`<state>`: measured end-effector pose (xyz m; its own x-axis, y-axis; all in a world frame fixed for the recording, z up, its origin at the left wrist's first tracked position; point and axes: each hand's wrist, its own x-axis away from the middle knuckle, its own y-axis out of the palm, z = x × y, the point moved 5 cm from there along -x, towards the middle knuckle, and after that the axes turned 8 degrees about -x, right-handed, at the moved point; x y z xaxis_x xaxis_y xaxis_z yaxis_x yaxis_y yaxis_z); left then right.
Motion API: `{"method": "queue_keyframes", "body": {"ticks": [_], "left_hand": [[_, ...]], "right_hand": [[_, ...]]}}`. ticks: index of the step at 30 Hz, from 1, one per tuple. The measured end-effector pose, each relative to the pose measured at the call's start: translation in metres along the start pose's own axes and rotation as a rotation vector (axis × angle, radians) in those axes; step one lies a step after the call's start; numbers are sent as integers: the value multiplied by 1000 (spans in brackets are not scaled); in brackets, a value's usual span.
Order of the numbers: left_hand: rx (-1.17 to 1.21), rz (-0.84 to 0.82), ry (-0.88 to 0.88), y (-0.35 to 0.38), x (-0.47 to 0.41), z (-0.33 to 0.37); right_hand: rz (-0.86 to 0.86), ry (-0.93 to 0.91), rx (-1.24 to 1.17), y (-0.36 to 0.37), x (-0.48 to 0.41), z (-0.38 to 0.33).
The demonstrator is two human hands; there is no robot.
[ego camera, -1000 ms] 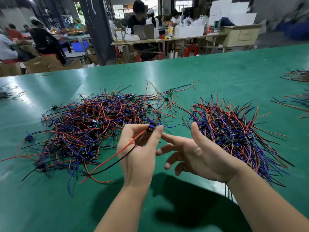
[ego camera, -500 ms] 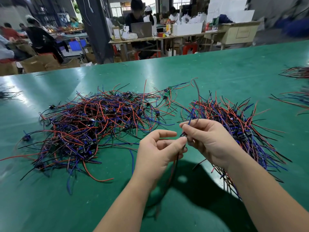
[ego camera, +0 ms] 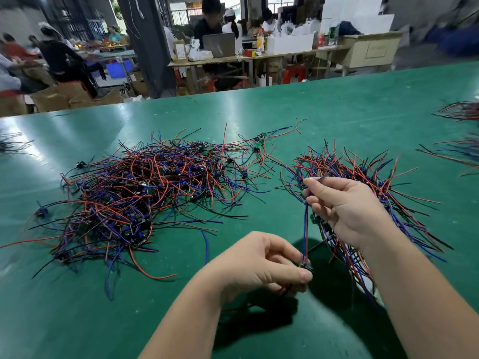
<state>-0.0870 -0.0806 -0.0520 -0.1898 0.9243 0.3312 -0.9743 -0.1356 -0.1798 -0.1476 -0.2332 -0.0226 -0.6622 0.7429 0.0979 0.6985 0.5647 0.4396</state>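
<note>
Since half a second ago the two hands have drawn apart. The right hand now sits higher and farther out, over the near edge of the right heap, and the left hand has sunk toward the body. One blue wire is stretched thin, straight and taut between them, above the table.

The right hand pinches the wire's upper end between thumb and forefinger, its other fingers curled in. The left hand pinches one small dark component at the wire's lower end between thumb and forefinger. One red lead pokes out beneath its curled fingers.

Two large heaps lie on the smooth, glossy green tabletop. The left heap is the wider one, a loose flat tangle of thin plastic-coated leads in red, blue and black, dotted with small dark blocks, and a few little green boards lie at its far side. The right heap is tighter, its stiff ends fanning outward like bristles.

Two thinner scatterings of the same wire lie at the right edge, and one faint cluster lies at the far left
</note>
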Motion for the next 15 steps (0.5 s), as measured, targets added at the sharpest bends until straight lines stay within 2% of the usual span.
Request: {"method": "queue_keyframes", "body": {"ticks": [7, 10, 12, 15], "left_hand": [[-58, -77, 29, -5, 6, 1], [-24, -98, 54, -7, 6, -1], [-13, -43, 73, -11, 5, 2], [244, 204, 92, -26, -1, 4]], "right_hand": [[-11, -27, 26, 7, 5, 1], [2, -28, -49, 8, 3, 6], [37, -47, -95, 9, 0, 8], [77, -188, 184, 6, 1, 6]]}}
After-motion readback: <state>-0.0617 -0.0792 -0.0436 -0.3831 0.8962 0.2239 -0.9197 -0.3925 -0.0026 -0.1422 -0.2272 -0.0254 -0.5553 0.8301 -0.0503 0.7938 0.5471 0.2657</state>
